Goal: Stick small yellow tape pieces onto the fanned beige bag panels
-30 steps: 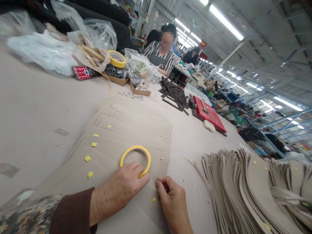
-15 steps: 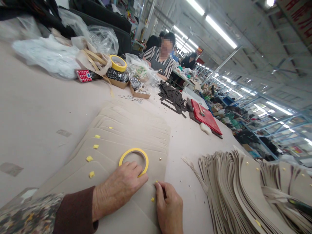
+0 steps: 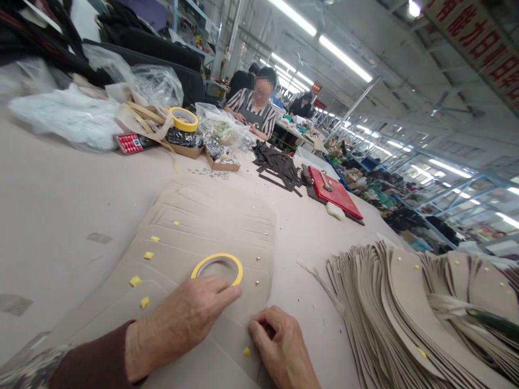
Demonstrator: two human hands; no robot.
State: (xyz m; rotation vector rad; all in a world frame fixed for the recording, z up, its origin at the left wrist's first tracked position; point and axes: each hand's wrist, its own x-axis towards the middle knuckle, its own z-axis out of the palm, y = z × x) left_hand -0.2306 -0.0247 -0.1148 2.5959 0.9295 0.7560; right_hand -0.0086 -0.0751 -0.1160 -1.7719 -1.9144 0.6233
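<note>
My left hand [image 3: 188, 310] is closed around the near edge of a yellow tape roll [image 3: 239, 273], which it holds just above overlapping beige sheets [image 3: 211, 221]. Small yellow tape pieces [image 3: 145, 302] are stuck along the left side of these sheets, and metal snaps [image 3: 257, 283] line the right side. My right hand [image 3: 281, 343] has thumb and index finger pinched at the right edge of the nearest sheet; whatever lies between the fingertips is hidden. Another yellow tape bit [image 3: 246, 351] is just left of that thumb.
On the right stands a thick bundle of beige pieces [image 3: 377, 302], with a dark green handle-like object [image 3: 492, 320] by it. Farther back are black strips [image 3: 279, 165], a red board [image 3: 334, 192], small boxes [image 3: 222, 165] and plastic bags [image 3: 65, 119]. A co-worker [image 3: 255, 108] sits across the table.
The camera view has shifted, so the sheets appear lower and farther left. My left hand and the tape roll now look more tilted. A yellow bit seen earlier at my right fingertips no longer shows.
</note>
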